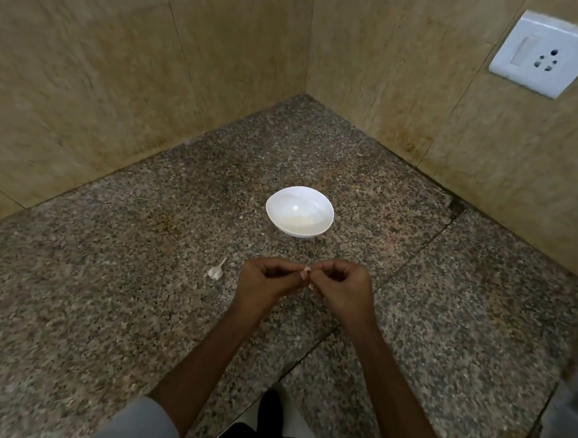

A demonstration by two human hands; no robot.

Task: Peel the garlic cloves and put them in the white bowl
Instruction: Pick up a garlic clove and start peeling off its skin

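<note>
A white bowl (299, 211) stands on the speckled granite counter (108, 275), just beyond my hands. My left hand (266, 281) and my right hand (341, 286) meet above the counter, fingers curled, pinching a small pale garlic clove (306, 271) between their fingertips. Most of the clove is hidden by the fingers. A garlic piece with a thin stalk (216, 271) lies on the counter to the left of my left hand. What lies inside the bowl I cannot make out.
Beige tiled walls (154, 75) close the counter corner behind the bowl. A white switch and socket plate (544, 53) sits on the right wall. A seam in the granite (396, 269) runs diagonally under my right arm. The counter's front edge is near my body.
</note>
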